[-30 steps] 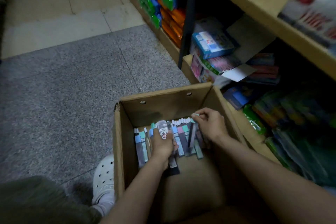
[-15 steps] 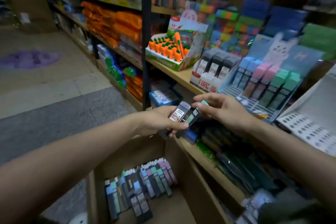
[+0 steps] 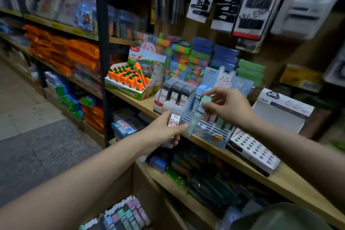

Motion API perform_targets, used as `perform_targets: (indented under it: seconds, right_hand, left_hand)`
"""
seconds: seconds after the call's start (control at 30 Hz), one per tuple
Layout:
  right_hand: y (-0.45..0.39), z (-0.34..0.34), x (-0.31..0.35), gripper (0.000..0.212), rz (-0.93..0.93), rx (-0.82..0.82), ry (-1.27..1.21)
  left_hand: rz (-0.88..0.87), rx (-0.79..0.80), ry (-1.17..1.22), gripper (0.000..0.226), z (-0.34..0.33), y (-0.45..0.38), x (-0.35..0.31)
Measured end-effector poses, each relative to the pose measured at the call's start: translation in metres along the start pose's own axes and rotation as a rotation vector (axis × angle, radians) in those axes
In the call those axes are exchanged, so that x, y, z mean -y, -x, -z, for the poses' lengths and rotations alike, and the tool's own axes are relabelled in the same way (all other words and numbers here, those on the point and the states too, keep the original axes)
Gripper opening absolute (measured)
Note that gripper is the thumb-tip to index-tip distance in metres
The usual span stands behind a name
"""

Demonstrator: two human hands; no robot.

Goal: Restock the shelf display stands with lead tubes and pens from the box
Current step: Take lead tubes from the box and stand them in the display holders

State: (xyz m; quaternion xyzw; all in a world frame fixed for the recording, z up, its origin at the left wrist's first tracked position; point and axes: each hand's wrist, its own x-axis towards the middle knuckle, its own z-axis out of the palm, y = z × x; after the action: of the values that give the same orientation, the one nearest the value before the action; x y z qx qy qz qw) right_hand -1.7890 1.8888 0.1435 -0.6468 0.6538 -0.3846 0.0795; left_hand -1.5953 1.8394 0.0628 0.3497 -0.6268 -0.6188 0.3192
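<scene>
My left hand [image 3: 164,132] grips a small bunch of lead tubes [image 3: 174,118]; the front one is clear with a white and red label. It hovers just in front of the shelf edge. My right hand [image 3: 226,108] pinches a mint-green lead tube [image 3: 205,100] by its cap, over the blue bunny display stand [image 3: 220,132]. That stand holds pastel tubes in slots. To its left is a stand of black lead tubes [image 3: 175,93]. More tubes [image 3: 123,214] lie in the box at the bottom.
A carrot-pen display [image 3: 130,80] stands left of the black tubes. A white holed stand [image 3: 255,151] lies right of the bunny stand on the wooden shelf [image 3: 242,162]. Stacked colourful packs fill the back. A black upright post [image 3: 103,61] divides the shelving.
Both hands rose from the box to the shelf. The right hand pulled the green tube from the left hand's bunch and lifted it over the bunny stand.
</scene>
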Motion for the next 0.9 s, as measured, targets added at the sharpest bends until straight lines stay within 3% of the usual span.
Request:
perform_targets:
  seconds: [0.2, 0.3, 0.53, 0.9]
  right_hand:
    - [-0.020, 0.059, -0.012, 0.017, 0.079, -0.126, 0.282]
    - [-0.012, 0.062, -0.028, 0.018, 0.089, -0.130, 0.423]
    - [-0.001, 0.053, -0.055, 0.020, 0.058, -0.166, 0.401]
    - [-0.006, 0.043, -0.061, 0.023, 0.046, -0.131, 0.378]
  left_hand:
    - [0.032, -0.037, 0.237, 0.011, -0.016, -0.022, -0.016]
    - [0.000, -0.046, 0.266, 0.015, -0.021, -0.031, -0.014]
    - [0.001, -0.029, 0.250, 0.033, -0.023, -0.035, -0.006]
    - [0.001, -0.086, 0.238, 0.031, -0.016, -0.038, 0.003]
